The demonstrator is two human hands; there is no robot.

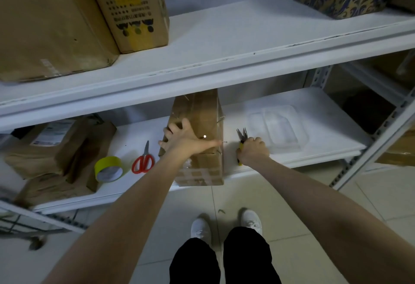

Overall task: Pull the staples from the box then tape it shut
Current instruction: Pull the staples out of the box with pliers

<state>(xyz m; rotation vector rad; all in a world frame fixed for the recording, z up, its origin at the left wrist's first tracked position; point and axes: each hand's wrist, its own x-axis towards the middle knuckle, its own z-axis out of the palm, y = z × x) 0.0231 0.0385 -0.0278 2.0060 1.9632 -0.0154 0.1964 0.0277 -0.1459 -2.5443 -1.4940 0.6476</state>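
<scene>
Box [203,113] sitting on the lower shelf [325,131], directly under the left hand [182,136] and just left of the right hand [253,150]. The left hand is lying spread wide on the box's upper face, fingers splayed and pressing, gripping nothing. The right hand is curling tightly round the yellow handles of the pliers [242,135], whose dark pointed nose is aiming away from the wrist, close beside the box's right edge.

The box is showing plain brown corrugated card, tall and rectangular, with glossy clear strips crossing its lower face. It is probably handling as light, stiff at the corners and soft mid-panel, so bracing near an edge is looking sound.

Staples [224,141] are appearing as thin metal prongs poking from that right edge, one just past the left thumb tip. They are likely biting the card firmly and are sharp; the pliers should be taking each near its base and drawing straight, to avoid tearing.

Tape [109,169], a slick yellow roll, and red-handled scissors [143,160] are lying left of the left forearm. A clear plastic tray [278,128] is resting just beyond the right hand.
</scene>
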